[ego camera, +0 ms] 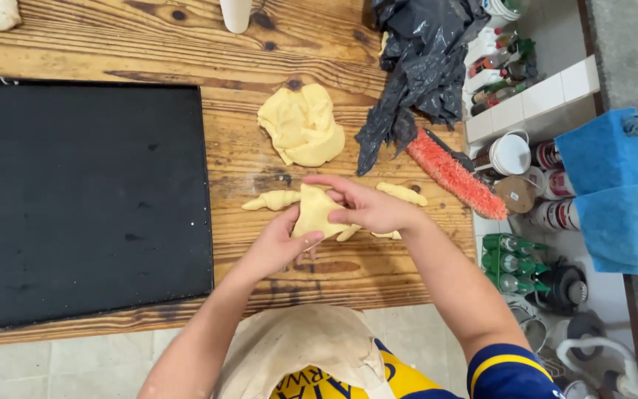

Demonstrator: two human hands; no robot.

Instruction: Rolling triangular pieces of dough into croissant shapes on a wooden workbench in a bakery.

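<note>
A flat, pale yellow piece of dough [313, 210] is held just above the wooden table [282, 66] between both hands. My left hand [278, 244] grips its lower edge with the thumb on top. My right hand [369, 207] pinches its right side, fingers stretched across the upper edge. Rolled dough pieces lie around the hands: one to the left [271, 200], one at the upper right [402, 193], and one partly hidden under my right hand [387, 235]. A larger lump of dough [303, 124] rests farther back on the table.
A big black baking tray [83, 199] covers the table's left half. A crumpled black plastic bag [422, 66] and a red-bristled brush [453, 174] lie to the right. Beyond the table's right edge, shelves hold cups, bottles and blue cloths [611, 192].
</note>
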